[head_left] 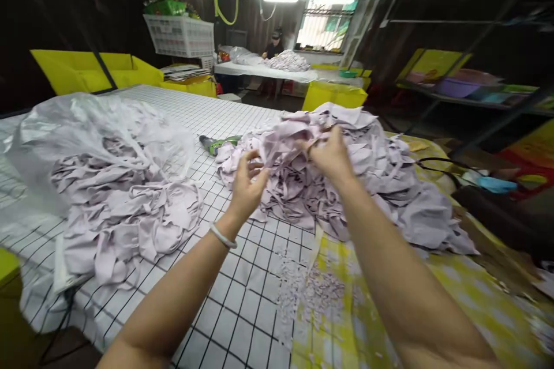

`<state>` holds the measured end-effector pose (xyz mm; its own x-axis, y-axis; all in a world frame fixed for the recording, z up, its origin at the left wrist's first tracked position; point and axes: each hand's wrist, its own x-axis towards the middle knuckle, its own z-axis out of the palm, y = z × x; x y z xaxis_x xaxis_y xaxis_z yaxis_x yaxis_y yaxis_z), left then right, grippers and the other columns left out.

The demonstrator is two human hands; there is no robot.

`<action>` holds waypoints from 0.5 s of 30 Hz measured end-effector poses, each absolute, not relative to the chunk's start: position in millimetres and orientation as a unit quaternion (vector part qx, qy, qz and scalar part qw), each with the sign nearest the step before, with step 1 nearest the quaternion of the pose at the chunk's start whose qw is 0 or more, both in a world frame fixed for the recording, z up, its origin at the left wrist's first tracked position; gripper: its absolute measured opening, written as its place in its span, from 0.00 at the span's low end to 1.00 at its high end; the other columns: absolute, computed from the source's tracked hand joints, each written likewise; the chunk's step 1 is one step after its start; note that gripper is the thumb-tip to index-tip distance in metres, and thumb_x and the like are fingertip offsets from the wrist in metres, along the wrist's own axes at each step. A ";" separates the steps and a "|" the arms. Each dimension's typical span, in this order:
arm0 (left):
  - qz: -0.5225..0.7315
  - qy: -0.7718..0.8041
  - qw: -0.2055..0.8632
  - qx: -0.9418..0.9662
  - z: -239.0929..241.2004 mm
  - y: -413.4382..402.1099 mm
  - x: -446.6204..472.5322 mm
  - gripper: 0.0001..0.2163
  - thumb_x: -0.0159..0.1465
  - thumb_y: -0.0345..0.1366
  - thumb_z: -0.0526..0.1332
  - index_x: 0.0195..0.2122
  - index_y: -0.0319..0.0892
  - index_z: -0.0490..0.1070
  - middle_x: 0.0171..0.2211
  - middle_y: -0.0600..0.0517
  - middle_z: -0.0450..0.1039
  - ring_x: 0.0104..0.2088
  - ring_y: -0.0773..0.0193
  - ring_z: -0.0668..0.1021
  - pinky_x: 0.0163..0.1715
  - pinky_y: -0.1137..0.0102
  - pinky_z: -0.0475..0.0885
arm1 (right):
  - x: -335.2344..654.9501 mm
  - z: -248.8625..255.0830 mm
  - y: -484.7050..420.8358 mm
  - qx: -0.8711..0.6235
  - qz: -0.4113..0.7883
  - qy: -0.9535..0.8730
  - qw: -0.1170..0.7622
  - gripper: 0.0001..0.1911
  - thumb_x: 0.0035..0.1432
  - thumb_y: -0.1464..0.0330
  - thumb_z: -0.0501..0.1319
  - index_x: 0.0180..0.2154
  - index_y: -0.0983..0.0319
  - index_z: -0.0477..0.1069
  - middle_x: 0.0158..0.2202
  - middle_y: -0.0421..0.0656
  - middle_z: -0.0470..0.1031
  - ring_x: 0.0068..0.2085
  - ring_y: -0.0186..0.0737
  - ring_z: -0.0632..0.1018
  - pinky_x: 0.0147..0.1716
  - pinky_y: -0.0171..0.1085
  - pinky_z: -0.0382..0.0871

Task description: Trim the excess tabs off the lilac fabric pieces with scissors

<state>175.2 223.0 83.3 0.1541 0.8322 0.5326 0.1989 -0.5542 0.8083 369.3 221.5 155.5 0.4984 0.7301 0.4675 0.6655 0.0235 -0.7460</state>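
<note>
A large heap of pale lilac cut fabric (376, 155) lies in front of me on the table. My right hand (331, 155) reaches into its upper part, fingers closed on a lilac fabric piece (285, 138). A small dark edge shows by its fingers, too blurred to name. My left hand (249, 181), with a pale bangle (223, 236) on the wrist, is at the heap's left side. Its fingers are curved and apart, close to the same piece, with nothing clearly gripped. A green and grey tool (216, 144) lies partly beside the heap's left edge.
At left, a clear plastic bag (99, 121) spills more lilac fabric pieces (134, 219) onto the checked tabletop (242, 294). Small fabric scraps (318, 291) litter the yellow checked cloth (367, 323) nearby. A person (274, 46) sits at a far table; shelving (471, 98) stands at right.
</note>
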 end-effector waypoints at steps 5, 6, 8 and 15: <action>0.463 0.562 0.194 0.658 28.9 255.1 104.5 0.13 0.57 0.28 0.66 0.43 0.40 0.69 0.51 0.38 0.70 0.61 0.39 0.67 0.61 0.44 0.60 | 369.5 112.3 228.8 -0.672 -0.039 -0.522 0.523 0.32 0.50 0.47 0.69 0.46 0.60 0.63 0.49 0.57 0.72 0.50 0.58 0.74 0.52 0.56 0.67; 0.447 0.594 0.178 0.645 22.2 258.9 84.3 0.12 0.57 0.27 0.65 0.41 0.40 0.69 0.49 0.37 0.70 0.60 0.37 0.66 0.60 0.42 0.59 | 356.1 96.3 221.9 -0.655 0.006 -0.552 0.516 0.31 0.51 0.46 0.68 0.45 0.60 0.64 0.47 0.55 0.73 0.47 0.55 0.75 0.49 0.55 0.69; 0.410 0.624 0.164 0.645 14.0 259.1 53.9 0.06 0.58 0.26 0.63 0.35 0.41 0.68 0.41 0.41 0.71 0.55 0.39 0.69 0.56 0.44 0.63 | 321.8 66.6 207.9 -0.623 0.122 -0.602 0.484 0.28 0.51 0.46 0.68 0.43 0.59 0.65 0.44 0.51 0.73 0.43 0.52 0.75 0.44 0.52 0.71; 0.330 0.504 0.216 0.768 -5.8 125.1 63.8 0.07 0.67 0.29 0.54 0.31 0.43 0.67 0.31 0.51 0.71 0.33 0.62 0.74 0.35 0.69 0.72 | 224.6 0.0 159.8 -0.527 0.567 -0.470 0.424 0.23 0.46 0.56 0.70 0.39 0.57 0.63 0.28 0.35 0.69 0.28 0.36 0.71 0.28 0.37 0.67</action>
